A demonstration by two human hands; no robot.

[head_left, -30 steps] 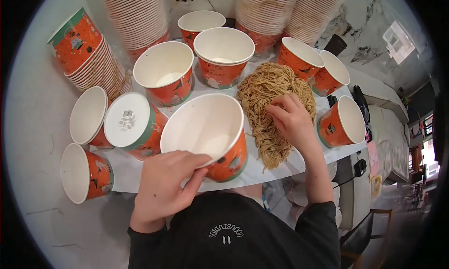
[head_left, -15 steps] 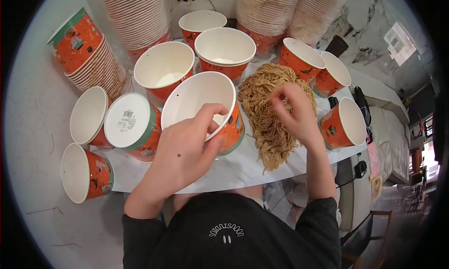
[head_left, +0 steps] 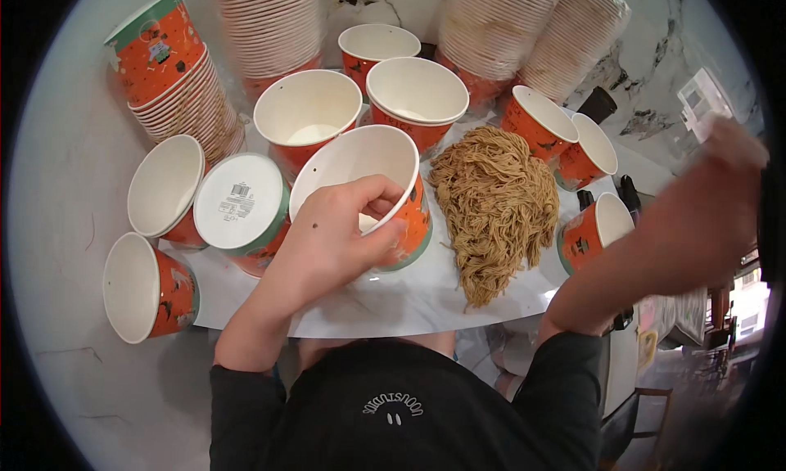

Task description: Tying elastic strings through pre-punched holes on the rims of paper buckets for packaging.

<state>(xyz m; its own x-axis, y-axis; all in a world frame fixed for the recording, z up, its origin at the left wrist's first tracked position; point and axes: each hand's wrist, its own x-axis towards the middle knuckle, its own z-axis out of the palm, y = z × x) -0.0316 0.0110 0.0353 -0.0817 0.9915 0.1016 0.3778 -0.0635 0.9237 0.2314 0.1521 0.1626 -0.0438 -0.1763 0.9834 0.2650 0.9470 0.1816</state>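
Note:
A large orange-and-green paper bucket with a white inside and a small hole near its rim stands at the middle of the table. My left hand grips its near right rim, the fingers reaching inside and the thumb outside. To the right of the bucket lies a heap of tan cords, loose strands trailing toward me. My right hand is raised far off to the right, past the cords and the right-hand bucket. Motion smears its fingers, so whether it holds anything is unclear.
Several other buckets surround the work, among them an upside-down one and one lying on its side. Tall nested stacks rise at the back. A bucket stands partly behind my right forearm. A marble-patterned wall bounds the far side.
My right hand has swung from above the tan cords out to the far right, uncovering the heap. The left hand keeps its grip on the bucket rim. The view has shifted slightly.

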